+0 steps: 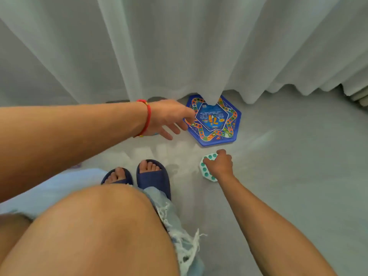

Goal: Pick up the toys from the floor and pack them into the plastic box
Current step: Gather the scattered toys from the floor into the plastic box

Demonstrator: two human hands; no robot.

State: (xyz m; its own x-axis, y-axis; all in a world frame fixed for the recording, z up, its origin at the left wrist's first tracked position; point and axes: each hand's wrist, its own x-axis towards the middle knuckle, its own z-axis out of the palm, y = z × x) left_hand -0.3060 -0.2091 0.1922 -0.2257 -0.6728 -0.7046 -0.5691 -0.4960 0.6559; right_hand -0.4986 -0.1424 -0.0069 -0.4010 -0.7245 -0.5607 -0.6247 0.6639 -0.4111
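Note:
A blue hexagonal game board (215, 124) with a star-shaped track lies flat on the grey floor, its far edge under the curtain hem. My left hand (171, 118), with a red cord on the wrist, hovers open at the board's left edge, fingers spread and just over its corner. Nearer to me, a small white octagonal toy with teal bumps (207, 167) lies on the floor. My right hand (220, 163) is closed on its right side, with fingers over the top. The plastic box is out of view.
A white sheer curtain (179, 48) hangs across the back and reaches the floor. My knees and my feet in dark blue slippers (153, 176) fill the lower left. The grey floor (298, 156) runs on to the right.

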